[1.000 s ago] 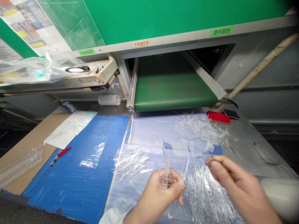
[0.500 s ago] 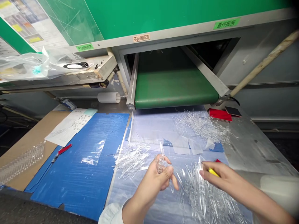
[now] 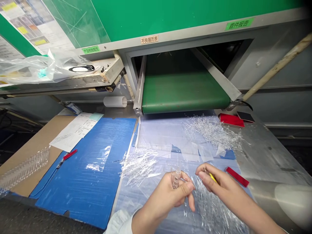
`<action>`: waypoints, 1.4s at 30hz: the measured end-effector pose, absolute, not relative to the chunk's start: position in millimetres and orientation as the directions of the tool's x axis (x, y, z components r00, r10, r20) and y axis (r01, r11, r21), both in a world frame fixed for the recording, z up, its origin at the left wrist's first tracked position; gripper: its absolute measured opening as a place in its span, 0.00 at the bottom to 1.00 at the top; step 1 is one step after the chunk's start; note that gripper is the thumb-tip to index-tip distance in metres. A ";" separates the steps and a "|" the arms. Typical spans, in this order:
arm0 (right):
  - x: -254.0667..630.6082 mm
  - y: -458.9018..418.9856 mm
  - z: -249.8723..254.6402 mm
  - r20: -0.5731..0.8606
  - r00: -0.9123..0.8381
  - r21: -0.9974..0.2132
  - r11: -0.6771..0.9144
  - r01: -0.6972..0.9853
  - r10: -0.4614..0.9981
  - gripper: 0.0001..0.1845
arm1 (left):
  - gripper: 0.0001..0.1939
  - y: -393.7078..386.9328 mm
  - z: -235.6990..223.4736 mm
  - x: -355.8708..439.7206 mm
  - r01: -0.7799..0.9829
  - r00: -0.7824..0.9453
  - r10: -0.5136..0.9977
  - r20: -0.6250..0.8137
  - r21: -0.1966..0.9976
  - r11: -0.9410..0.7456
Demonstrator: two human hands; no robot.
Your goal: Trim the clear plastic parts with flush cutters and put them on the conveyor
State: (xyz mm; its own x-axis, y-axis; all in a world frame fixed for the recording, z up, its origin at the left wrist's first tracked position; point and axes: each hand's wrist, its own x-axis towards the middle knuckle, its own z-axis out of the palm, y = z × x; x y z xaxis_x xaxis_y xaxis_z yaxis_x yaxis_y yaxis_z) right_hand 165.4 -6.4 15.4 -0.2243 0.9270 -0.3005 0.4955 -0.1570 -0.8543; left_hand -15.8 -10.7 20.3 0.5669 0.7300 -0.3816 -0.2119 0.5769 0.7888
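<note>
My left hand point(image 3: 170, 195) is closed around a small bundle of clear plastic parts point(image 3: 175, 178), held upright between thumb and fingers. My right hand point(image 3: 219, 187) is pinched close beside it, with a thin yellow tool point(image 3: 213, 177) between its fingers, its fingertips almost touching the left hand. Both hands hover over a heap of clear plastic sticks point(image 3: 214, 211) on a clear sheet. A second pile of sticks point(image 3: 138, 164) lies just left of my left hand, a third pile point(image 3: 214, 131) farther back.
A green conveyor belt point(image 3: 182, 92) ends above the bench. A blue corrugated board point(image 3: 92, 165) and a paper form point(image 3: 75, 130) lie left. Red flat pieces sit at right point(image 3: 237, 176) and back right point(image 3: 231, 120). A clear ribbed tray point(image 3: 24, 167) rests far left.
My right hand moved left toward my left hand, uncovering a red flat piece on the bench. The left hand sank a little with its bundle.
</note>
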 end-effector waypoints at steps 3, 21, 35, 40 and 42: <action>157.6 0.5 23.3 -0.317 -0.214 -0.926 -0.253 0.281 0.924 0.18 | 0.11 -14.2 21.5 -14.6 -0.184 0.587 0.713 -0.383 0.795 0.578; 133.7 -19.5 21.6 -0.285 0.181 -0.950 -0.303 0.077 0.941 0.16 | 0.18 -1.4 19.1 -7.9 -0.251 0.121 0.943 -0.310 0.910 0.331; 155.3 -14.3 41.0 -0.237 -0.415 -0.815 0.053 0.577 0.878 0.20 | 0.10 -1.6 35.1 -18.9 -0.167 0.404 0.859 -0.314 0.898 0.407; 148.1 -15.5 47.3 -0.198 -0.457 -0.811 0.117 0.574 0.867 0.18 | 0.08 -2.7 39.2 -19.7 -0.126 0.429 0.841 -0.329 0.900 0.417; 147.6 -16.3 48.2 -0.209 -0.440 -0.801 0.106 0.589 0.873 0.19 | 0.07 -3.8 39.8 -20.7 -0.091 0.420 0.844 -0.335 0.909 0.406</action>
State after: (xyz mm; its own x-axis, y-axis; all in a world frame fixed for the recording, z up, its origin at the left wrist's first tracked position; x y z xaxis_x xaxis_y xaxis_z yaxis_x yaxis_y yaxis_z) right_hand 147.6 -16.3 48.2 -0.4404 0.8732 -0.2088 0.5890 0.1055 -0.8012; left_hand -20.7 -3.8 39.8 0.4198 0.8436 -0.3348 -0.0911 0.4062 0.9092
